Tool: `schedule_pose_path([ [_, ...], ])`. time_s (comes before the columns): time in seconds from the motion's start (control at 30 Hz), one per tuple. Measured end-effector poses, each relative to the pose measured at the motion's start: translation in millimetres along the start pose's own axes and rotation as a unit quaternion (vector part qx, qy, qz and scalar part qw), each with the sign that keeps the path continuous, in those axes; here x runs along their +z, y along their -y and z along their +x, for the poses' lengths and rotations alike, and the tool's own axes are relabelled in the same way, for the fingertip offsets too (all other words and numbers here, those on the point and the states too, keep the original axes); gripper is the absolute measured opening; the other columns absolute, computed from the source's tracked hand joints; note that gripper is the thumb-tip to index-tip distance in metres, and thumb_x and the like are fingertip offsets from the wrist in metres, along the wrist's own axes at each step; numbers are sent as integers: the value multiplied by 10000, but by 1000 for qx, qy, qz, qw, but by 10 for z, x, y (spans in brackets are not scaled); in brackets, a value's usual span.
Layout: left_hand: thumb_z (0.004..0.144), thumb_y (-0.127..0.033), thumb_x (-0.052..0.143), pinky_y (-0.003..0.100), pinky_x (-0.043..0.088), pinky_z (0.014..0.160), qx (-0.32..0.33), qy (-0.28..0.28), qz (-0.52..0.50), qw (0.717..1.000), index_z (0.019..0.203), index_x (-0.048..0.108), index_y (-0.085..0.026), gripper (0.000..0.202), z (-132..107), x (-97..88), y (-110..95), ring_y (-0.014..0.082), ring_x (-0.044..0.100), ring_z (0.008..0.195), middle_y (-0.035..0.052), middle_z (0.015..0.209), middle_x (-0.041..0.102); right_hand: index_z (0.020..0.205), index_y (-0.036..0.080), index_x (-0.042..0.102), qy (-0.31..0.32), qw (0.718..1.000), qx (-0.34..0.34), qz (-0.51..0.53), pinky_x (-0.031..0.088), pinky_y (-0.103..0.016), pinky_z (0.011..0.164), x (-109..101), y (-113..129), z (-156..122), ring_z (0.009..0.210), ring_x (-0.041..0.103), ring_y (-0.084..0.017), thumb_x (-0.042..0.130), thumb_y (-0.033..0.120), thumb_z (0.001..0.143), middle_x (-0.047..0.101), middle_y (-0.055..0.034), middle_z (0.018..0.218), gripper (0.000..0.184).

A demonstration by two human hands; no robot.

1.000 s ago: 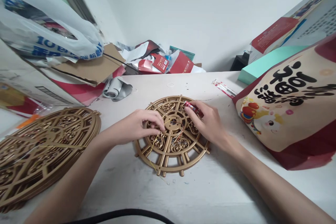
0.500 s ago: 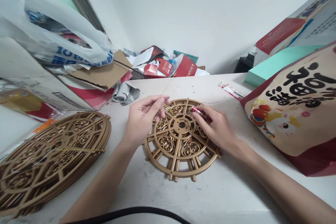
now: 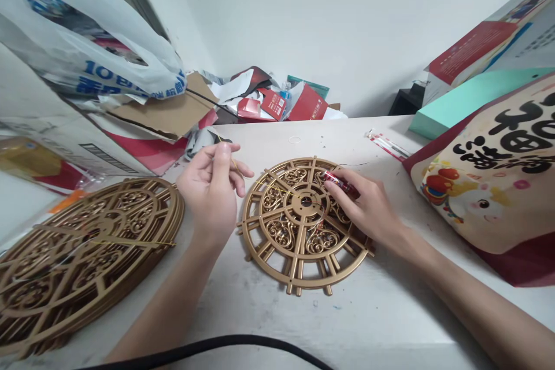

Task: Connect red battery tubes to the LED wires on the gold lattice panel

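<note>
On the white table lies a round gold openwork disc (image 3: pixel 299 280) with scrollwork and spokes. My left hand (image 3: pixel 210 188) is raised to the left of it, thumb and forefinger pinched on a thin yellow strand (image 3: pixel 235 167). The other fingers of that hand are loosely curled. Over the disc's right side, my right hand (image 3: pixel 370 202) grips a small red cylinder (image 3: pixel 341 181) with a shiny end, like a battery. Another fine yellow strand (image 3: pixel 273 187) lies across the disc's upper left.
A stack of similar gold discs (image 3: pixel 160 214) stands at the left. Behind it are a box, a plastic bag (image 3: pixel 130 78) and a grey roll. Red cartons (image 3: pixel 307 103) pile up at the back. A printed bag (image 3: pixel 489 185) stands at right, near a red-and-white packet (image 3: pixel 388 145).
My left hand has moved left and toward me, off the disc's edge, with the yellow strand in its pinch. My right hand keeps its hold on the red cylinder. The view has shifted slightly.
</note>
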State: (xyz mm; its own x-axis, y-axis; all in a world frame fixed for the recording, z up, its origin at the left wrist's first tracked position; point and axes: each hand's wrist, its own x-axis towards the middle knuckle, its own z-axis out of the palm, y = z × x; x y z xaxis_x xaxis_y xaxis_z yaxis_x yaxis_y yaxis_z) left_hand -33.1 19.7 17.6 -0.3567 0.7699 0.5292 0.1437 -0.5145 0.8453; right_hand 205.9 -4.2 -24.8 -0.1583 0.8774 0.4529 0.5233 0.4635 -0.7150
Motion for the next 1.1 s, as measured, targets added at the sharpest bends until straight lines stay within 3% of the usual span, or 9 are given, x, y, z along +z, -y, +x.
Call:
schedule_pose_path([
  [0.17,937,-383,663,243,356,504,9,7,23,1000,892,755,-201,210,-5,-17,25,59,432,512,15,761,646,1110,191,710,0,1000,-1,3,517,-426,781,-1,0,-1,888,700,-257,559,354,1011,766,-94,1035,243],
  [0.3,873,-331,734,227,382,494,-70,102,50,991,1028,782,-206,205,-89,12,16,64,438,521,16,780,663,1101,207,701,-11,1000,-6,13,509,-416,773,18,-15,0,887,693,-245,554,366,1023,761,-79,1019,230],
  [0.5,878,-353,725,199,388,463,-169,227,22,959,955,736,-182,188,-261,108,-4,57,475,510,4,765,647,1075,204,714,-5,996,26,88,526,-386,743,50,48,-7,823,679,-217,635,434,972,759,-70,1003,264],
  [0.77,887,-352,718,207,428,466,-209,284,7,936,922,699,-161,195,-449,213,-72,78,572,475,10,726,697,992,217,739,-21,973,86,213,524,-346,711,120,182,-58,805,664,-201,798,413,834,738,-29,922,259],
  [1.0,904,-371,691,234,477,503,-172,313,48,933,929,710,-194,180,-438,181,-63,119,620,541,12,708,712,890,191,743,-12,965,110,237,493,-316,654,101,230,-60,745,621,-177,733,389,887,724,-38,860,198],
  [1.1,912,-312,681,294,575,705,-37,323,124,937,972,742,-225,122,-417,154,-58,167,706,773,34,870,761,875,191,732,-4,971,98,219,468,-294,602,98,223,-68,681,582,-155,728,370,882,689,-21,795,179],
])
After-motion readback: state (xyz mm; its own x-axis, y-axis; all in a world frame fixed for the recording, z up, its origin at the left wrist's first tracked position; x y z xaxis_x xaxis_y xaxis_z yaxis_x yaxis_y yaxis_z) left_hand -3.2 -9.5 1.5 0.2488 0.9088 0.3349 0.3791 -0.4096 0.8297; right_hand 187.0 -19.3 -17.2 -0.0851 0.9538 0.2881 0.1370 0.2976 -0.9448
